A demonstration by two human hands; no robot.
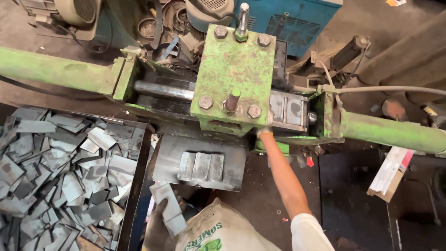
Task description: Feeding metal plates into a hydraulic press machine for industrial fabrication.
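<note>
Grey metal plates in a gloved hand, more on the tray beneath the green press

A short stack of flat, rectangular grey steel plates (168, 207) sits tilted in the lower centre of the frame, gripped from below by the left hand (160, 223) in a dark glove. Just above it, three similar plates (201, 167) lie flat and side by side, touching, on a dark sheet-metal tray (232, 179) at mid-frame. The right hand (265, 125), in a pale glove, reaches up to the lower right edge of the green press block (234, 74), its fingers hidden there.
</note>
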